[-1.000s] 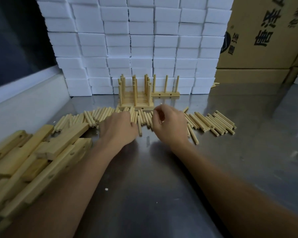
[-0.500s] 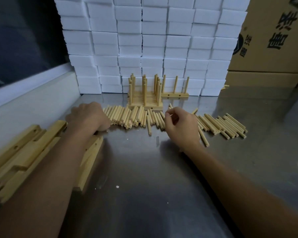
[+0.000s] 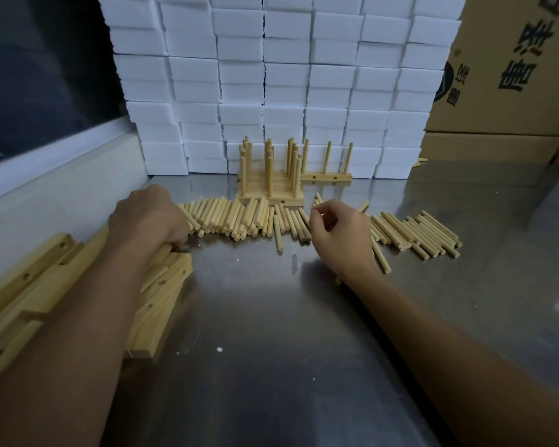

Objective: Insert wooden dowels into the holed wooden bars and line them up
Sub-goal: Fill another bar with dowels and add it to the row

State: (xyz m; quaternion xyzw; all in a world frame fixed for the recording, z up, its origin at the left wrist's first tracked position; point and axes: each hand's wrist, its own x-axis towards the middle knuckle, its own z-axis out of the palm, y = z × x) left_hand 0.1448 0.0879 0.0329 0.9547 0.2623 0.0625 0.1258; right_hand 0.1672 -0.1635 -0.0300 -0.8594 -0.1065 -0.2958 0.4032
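Left hand [image 3: 149,217] curls over the end of a holed bar [image 3: 162,279] on the desk [image 3: 271,350], left of the finished rack [image 3: 270,185]. Right hand [image 3: 336,233] pinches a dowel [image 3: 317,200] just in front of it; light, stiff, likely to roll, so grip mid-shaft

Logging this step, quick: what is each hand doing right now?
Left hand: grips a holed bar from the pile.
Right hand: pinches a dowel.

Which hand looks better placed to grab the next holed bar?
Left. The left hand already rests on the pile of holed bars, while the right hand pinches a dowel farther away.
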